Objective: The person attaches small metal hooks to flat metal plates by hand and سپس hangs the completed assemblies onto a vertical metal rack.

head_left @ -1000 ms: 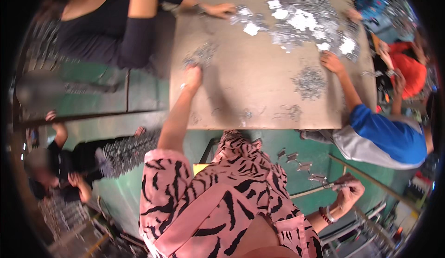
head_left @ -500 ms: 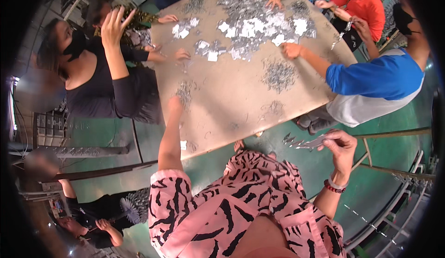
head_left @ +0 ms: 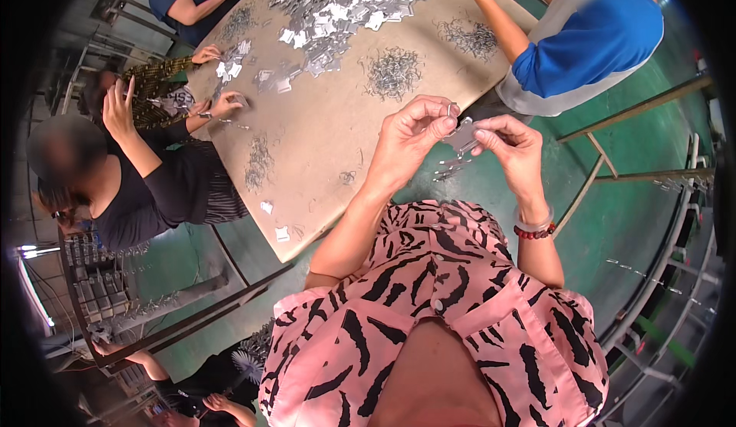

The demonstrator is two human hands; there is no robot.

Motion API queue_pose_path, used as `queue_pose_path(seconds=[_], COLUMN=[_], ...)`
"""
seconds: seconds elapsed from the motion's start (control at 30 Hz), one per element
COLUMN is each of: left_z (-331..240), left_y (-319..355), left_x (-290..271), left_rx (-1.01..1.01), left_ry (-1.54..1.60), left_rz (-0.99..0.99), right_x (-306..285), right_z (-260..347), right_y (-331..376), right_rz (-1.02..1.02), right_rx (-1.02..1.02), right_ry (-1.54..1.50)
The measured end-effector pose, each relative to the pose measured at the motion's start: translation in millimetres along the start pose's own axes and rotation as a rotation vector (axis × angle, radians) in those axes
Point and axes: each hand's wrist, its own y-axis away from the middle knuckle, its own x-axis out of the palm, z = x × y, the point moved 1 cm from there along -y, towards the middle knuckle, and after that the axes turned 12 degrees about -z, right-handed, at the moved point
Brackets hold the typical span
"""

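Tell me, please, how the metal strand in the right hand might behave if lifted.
The metal strand would probably swing, as its lower part hangs free. It's probably light: the right hand merely pinches it.

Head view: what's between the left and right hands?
A flat metal plate, held at the right hand, facing the left hand; more metal pieces hang below. Head view.

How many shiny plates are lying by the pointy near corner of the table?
2: one plate is closest to the corner of the table, and the other plate is a little farther up its left side. Nothing covers that corner.
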Motion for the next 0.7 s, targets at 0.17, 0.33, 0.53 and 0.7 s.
queue_pose_path(seconds=[0.17,0.33,0.53,0.7], left_z=[15,21,17,21], left_y=[-1,14,33,35], left_x=[8,18,13,-19], left_rx=[-0.065,0.362,0.34,0.533], left_ry=[-0.019,-0.356,-0.364,-0.572], left_rz=[-0.152,-0.282,-0.241,-0.08], right_x=[0,8,-13,6], right_z=[2,9,4,-20], right_y=[3,11,0,-71], right_rz=[-0.025,-0.045,0.107,0.112], right_rx=[-0.014,-0.435,-0.313,-0.018], right_ry=[0.094,0.403,0.217,0.365])
